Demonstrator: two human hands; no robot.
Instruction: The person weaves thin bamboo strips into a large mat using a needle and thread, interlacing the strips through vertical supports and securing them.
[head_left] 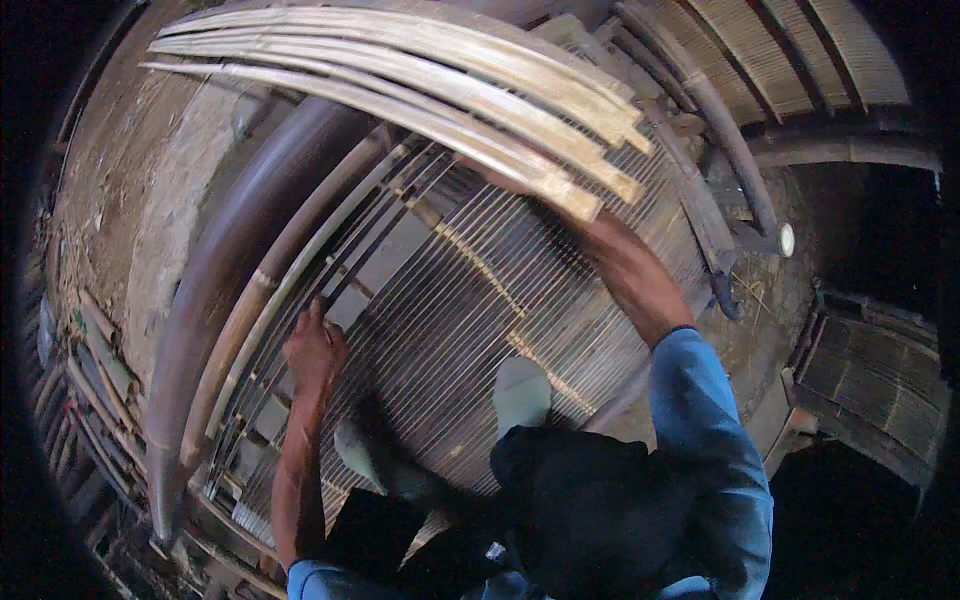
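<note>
Pale split bamboo strips [420, 75], long and flat, lie in a loose fanned bundle across the far side, their cut ends toward the right. My right hand [495, 178] is up against the underside of the nearest strips and seems to grip them; most of its fingers are hidden. Below the bundle spreads a platform of thin, evenly spaced slats [450, 310]. Over the platform's left part is my left hand [316, 345], its fingers curled in close to the slats. Whether it holds anything does not show.
Thick bamboo poles [250, 230] run along the platform's left side. More cut poles [105, 385] are piled at the far left. A pole with a pale cut end [786, 239] slants at the right. A woven panel [865, 375] stands lower right. My feet [522, 392] are on the slats.
</note>
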